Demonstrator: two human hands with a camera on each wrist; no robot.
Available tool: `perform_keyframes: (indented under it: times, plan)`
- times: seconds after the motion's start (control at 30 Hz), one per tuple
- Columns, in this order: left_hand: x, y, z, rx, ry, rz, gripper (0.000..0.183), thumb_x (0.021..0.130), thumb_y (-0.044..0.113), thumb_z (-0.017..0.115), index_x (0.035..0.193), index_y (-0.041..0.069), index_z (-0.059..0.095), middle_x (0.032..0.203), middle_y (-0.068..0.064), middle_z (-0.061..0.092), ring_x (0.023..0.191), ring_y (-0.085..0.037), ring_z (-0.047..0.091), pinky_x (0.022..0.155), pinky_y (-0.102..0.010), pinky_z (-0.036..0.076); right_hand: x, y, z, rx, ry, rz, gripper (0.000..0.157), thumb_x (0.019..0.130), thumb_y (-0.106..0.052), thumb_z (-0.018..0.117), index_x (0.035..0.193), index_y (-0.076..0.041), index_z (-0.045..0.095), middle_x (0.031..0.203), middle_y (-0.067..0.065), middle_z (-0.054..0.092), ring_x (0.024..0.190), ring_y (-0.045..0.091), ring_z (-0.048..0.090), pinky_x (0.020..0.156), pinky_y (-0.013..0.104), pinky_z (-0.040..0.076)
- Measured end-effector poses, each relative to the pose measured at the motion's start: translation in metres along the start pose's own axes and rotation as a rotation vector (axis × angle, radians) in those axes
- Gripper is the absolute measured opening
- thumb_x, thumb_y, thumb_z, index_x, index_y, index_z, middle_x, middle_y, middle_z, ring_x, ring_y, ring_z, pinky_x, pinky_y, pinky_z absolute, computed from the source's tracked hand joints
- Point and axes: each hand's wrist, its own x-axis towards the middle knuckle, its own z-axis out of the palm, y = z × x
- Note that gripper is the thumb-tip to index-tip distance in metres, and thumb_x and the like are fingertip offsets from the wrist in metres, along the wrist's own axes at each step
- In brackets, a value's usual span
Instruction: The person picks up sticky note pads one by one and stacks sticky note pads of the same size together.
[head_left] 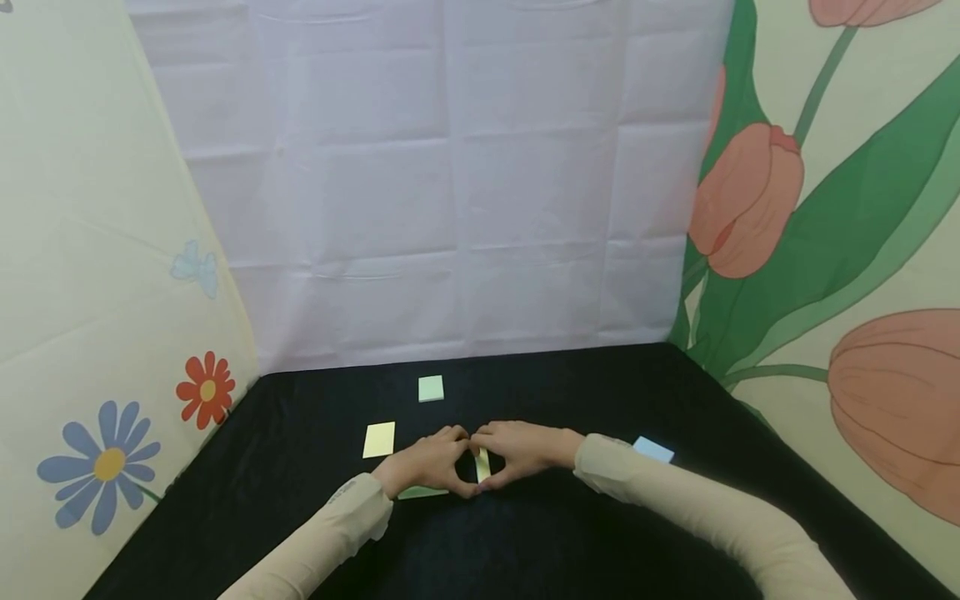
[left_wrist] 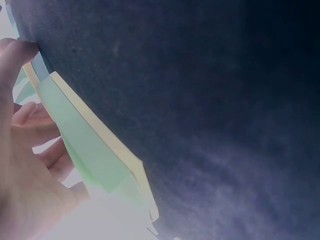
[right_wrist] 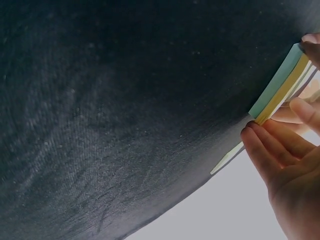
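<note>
Between my hands stands a stack of sticky notes (head_left: 482,465), its narrow edge showing yellow from above. The right wrist view shows a blue-green layer against a yellow one in this stack (right_wrist: 280,82). My left hand (head_left: 432,462) pinches it from the left, with curled fingers at the far end and the thumb at the near end. From the other side my right hand (head_left: 521,450) grips the same stack, fingertips at its corners. Beside the left wrist lies a green sticky note pad (head_left: 422,492), partly hidden by that hand; in the left wrist view it (left_wrist: 95,140) shows a yellow edge.
A yellow sticky note pad (head_left: 378,440) lies left of the hands, and a pale green one (head_left: 431,388) farther back. A blue pad (head_left: 653,449) is partly covered by the right sleeve. Black cloth (head_left: 555,550) covers the table, with hanging sheets on three sides.
</note>
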Motion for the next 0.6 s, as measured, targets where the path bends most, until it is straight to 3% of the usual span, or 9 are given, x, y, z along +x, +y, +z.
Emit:
perform_keyframes:
  times: [0.3,0.6]
  plan:
    - [-0.0014,0.0015,-0.0041,-0.021,-0.006,-0.006,0.065,0.082,0.059,0.071,0.127,0.012,0.061,0.129,-0.002,0.05,0.108,-0.017,0.048,0.089,-0.038,0.048,0.0008,0.0028,0.0021,0.065,0.002,-0.003,0.056,0.093,-0.059,0.059,0.13,-0.017,0.055,0.119,-0.005,0.058,0.102,0.007,0.054,0.087,0.028,0.048]
    - [-0.0018,0.0032,-0.0036,-0.02,-0.007,-0.011,0.063,0.083,0.057,0.071,0.126,0.012,0.062,0.13,-0.002,0.05,0.109,-0.017,0.049,0.09,-0.04,0.048,-0.0007,0.002,0.0017,0.065,0.003,-0.012,0.054,0.093,-0.057,0.059,0.129,-0.017,0.056,0.121,-0.003,0.058,0.104,0.008,0.055,0.087,0.029,0.048]
